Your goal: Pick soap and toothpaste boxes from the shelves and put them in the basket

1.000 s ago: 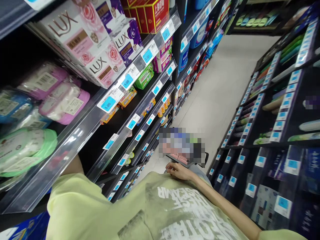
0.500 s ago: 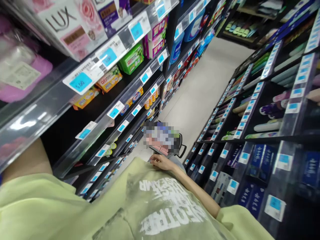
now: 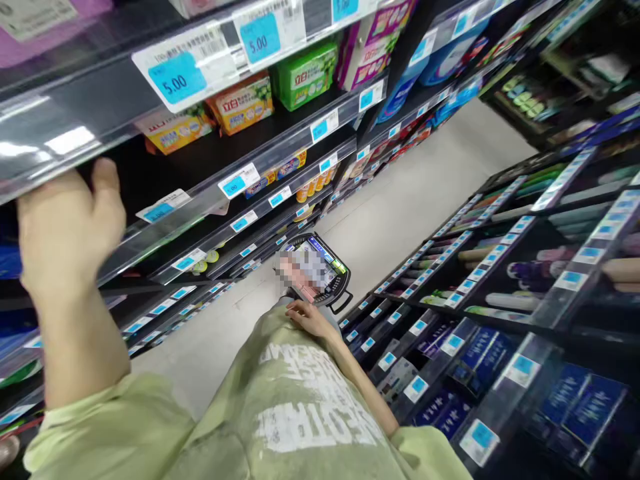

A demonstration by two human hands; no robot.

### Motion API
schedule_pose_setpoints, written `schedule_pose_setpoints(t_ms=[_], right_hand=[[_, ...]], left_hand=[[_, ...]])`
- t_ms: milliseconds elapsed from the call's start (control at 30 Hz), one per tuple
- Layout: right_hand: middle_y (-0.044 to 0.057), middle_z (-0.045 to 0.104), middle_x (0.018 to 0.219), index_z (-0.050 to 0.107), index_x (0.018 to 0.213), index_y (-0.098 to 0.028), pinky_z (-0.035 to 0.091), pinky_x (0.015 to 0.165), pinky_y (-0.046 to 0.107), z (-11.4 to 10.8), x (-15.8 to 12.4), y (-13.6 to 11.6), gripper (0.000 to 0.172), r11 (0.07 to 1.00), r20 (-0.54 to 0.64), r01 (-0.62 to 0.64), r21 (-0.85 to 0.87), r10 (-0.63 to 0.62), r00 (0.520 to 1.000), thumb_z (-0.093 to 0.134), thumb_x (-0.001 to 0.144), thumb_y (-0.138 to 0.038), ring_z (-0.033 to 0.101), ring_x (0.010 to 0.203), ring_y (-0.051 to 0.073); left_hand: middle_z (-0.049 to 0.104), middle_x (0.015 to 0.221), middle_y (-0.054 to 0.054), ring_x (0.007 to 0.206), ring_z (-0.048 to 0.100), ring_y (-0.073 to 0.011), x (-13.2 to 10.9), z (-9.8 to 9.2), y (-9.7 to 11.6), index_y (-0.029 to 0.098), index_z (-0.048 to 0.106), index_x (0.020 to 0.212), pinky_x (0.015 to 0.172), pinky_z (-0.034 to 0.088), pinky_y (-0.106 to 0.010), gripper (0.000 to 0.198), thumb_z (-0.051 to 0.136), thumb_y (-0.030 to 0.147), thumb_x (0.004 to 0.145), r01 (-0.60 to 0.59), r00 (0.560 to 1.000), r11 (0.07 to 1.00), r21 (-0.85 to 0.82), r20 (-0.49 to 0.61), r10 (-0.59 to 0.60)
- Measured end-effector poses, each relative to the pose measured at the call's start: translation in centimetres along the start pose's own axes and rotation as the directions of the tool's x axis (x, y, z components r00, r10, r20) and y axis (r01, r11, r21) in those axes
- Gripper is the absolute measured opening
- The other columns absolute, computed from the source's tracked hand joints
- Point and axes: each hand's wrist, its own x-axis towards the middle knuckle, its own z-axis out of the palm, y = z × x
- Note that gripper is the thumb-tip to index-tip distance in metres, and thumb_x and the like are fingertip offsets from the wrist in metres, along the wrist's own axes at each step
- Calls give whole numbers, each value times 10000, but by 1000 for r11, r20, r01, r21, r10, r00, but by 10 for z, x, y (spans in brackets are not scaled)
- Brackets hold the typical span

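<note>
My left hand (image 3: 67, 227) is raised at the left, close to the clear front rail of a shelf (image 3: 75, 143); I see its back, the thumb sticks up, and the fingers are out of sight. My right hand (image 3: 309, 319) rests low against the hem of my green printed shirt (image 3: 305, 400), fingers loosely stretched and holding nothing. Just beyond that hand a shopping basket (image 3: 320, 270) with goods stands on the floor.
Shelves run along both sides of a narrow aisle with a pale floor (image 3: 400, 207). The left shelves carry orange soap packs (image 3: 240, 103), a green box (image 3: 305, 73) and blue price tags (image 3: 177, 77). The right shelves (image 3: 525, 267) carry tubes and dark blue boxes.
My view has swung down and left, so the Lux boxes left the picture. My left forearm rose into view and the hand now shows by the shelf rail. The right hand stayed at my shirt.
</note>
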Motion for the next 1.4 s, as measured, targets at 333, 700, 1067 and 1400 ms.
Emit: schedule_pose_setpoints(t_ms=[333,700,1067,1400], right_hand=[[48,751,953,668,1041,-209,539,782,331,-15,-4,28,302,984,-93,-58,167,74,993,575,889,-453,704,831,205],[55,755,860,640,953,-201,540,679,315,-33,-17,78,279,930,-229,-238,280,305,924,586,841,-450,709,734,215],[29,696,985,666,1047,-135,566,842,378,-51,-55,151,221,825,-306,-521,220,565,766,618,974,-338,685,914,196],[45,702,1050,704,989,-142,550,911,411,-71,-68,209,225,650,-343,-704,286,755,559,609,967,-344,672,1033,265]], left_hand=[[732,1033,-63,1019,647,-207,-146,141,129,179,645,1073,942,504,-373,262,522,35,892,-437,830,844,-310,222,512],[709,1026,-71,1030,628,-230,-135,196,143,169,635,1078,891,444,-351,197,615,104,894,-524,457,739,-424,593,663],[688,1172,-247,1128,632,-400,-138,264,135,106,639,1226,895,501,-505,338,628,223,908,-242,258,969,-48,959,112],[703,1212,-130,1144,650,-287,-186,289,167,189,642,1247,949,512,-386,339,527,331,961,-46,66,982,-185,980,188]])
